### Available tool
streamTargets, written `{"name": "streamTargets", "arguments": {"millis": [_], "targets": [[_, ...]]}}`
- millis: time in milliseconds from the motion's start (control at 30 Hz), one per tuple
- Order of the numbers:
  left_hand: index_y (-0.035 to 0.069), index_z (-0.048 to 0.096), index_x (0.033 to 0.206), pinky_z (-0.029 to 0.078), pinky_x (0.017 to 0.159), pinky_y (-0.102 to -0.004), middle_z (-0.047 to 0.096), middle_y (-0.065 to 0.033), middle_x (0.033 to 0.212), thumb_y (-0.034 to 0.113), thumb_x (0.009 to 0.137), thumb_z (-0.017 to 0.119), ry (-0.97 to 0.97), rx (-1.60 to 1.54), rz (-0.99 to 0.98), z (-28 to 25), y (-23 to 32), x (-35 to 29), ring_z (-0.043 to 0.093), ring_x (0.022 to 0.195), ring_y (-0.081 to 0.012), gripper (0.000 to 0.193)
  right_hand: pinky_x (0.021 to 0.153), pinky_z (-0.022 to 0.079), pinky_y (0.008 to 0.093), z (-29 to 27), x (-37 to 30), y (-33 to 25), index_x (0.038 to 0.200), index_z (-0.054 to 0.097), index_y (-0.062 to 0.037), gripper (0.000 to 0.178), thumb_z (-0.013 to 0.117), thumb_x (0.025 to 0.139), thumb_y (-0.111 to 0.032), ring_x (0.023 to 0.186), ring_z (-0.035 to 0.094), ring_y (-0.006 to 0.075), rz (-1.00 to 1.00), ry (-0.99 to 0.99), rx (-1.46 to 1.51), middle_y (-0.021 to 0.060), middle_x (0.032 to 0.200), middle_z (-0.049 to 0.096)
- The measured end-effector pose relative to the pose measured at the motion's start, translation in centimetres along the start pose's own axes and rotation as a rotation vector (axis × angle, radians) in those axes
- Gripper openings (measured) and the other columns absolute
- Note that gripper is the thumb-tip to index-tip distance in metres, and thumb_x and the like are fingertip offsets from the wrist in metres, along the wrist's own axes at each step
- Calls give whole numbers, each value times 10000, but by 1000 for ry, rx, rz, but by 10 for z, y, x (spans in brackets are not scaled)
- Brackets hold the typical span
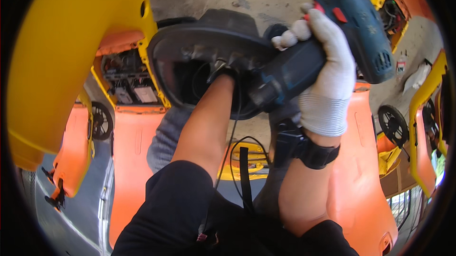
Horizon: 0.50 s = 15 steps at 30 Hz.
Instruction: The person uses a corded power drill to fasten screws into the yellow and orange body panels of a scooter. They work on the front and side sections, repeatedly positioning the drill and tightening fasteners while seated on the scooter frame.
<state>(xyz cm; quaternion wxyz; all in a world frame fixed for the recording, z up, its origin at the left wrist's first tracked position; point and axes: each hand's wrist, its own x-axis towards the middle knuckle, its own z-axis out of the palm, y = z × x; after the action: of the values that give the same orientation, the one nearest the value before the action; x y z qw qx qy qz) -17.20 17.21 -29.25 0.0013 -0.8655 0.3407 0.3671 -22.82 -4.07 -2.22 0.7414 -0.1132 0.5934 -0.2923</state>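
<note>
My right hand (332, 56), in a white knit glove, is wrapped round the handle of a dark blue cordless drill (365, 32). The drill's battery end (287, 75) points down and left, and its front end leaves the view at the top. Red parts show beside my fingers. My bare left forearm (204, 118) reaches into the hollow of a black shell that looks like the underside of a scooter seat (171, 61). Inside it my left hand is hidden in shadow, next to a small shiny metal piece (218, 64).
Orange body panels (135, 161) stand on both sides, with a large yellow panel (61, 56) at the left. An open bay (128, 80) shows dark parts inside. Wheels (393, 125) stand beyond. A thin black cable (230, 142) hangs by my left forearm.
</note>
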Motion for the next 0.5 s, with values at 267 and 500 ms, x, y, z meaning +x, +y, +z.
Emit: {"name": "streamTargets", "arguments": {"millis": [267, 500], "targets": [[40, 644, 1074, 476, 916, -417, 652, -189, 1104, 162, 874, 540, -30, 69, -8, 2, -16, -14, 597, 1060, -365, 257, 722, 513, 309, -12, 4, 1, 1042, 615, 55, 257, 610, 923, -172, 717, 612, 185, -163, -73, -139, 74, 770, 599], [40, 645, 1069, 476, 914, -418, 653, -188, 1104, 163, 873, 541, -57, 125, -51, -1, -33, -34, 599, 1056, -367, 254, 677, 498, 295, -7, 7, -13, 857, 648, 26, 209, 631, 899, -179, 680, 607, 171, 51, 11, 3, 78, 725, 622]]}}
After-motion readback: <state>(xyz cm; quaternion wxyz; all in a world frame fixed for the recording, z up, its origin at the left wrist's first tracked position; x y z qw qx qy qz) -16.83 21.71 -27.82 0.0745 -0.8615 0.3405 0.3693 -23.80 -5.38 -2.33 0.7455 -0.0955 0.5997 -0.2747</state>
